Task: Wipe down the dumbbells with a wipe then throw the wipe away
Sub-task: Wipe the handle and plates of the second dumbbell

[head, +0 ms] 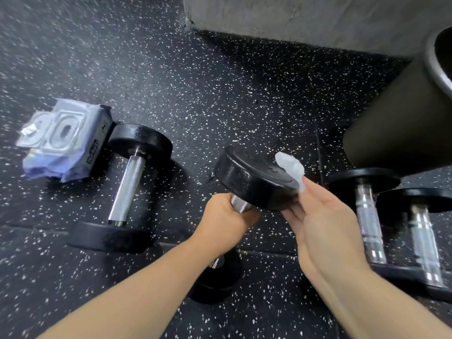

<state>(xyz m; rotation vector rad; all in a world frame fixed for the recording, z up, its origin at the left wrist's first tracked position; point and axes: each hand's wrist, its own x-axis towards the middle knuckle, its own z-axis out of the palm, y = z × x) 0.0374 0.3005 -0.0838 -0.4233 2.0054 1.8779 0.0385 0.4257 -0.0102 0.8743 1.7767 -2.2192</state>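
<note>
The speckled rubber floor [220,94] carries everything here. At the far right stands a dark cylinder with a metal rim, probably the bin [396,113], close to the concrete wall [318,18]. Three dumbbells lie on the floor: the left dumbbell [127,189], one head touching the pack of wipes [63,138], and a pair of dumbbells [369,216] side by side at right.

A fourth, the held dumbbell [254,177], is tilted up in the middle. Its lower head is low by the floor — whether it rests there I cannot tell. The left hand [225,221] has its fingers curled tight round the knurled steel handle, just below the upper head. The right hand [325,221] pinches the wipe [291,167] in its fingers at that head's rim.

I judge the dumbbell heavy and rigid, with smooth dark heads, so the knurled handle is the sure place to hold it. The wipe looks thin and limp, probably damp — a light pinch should hold it.
</note>
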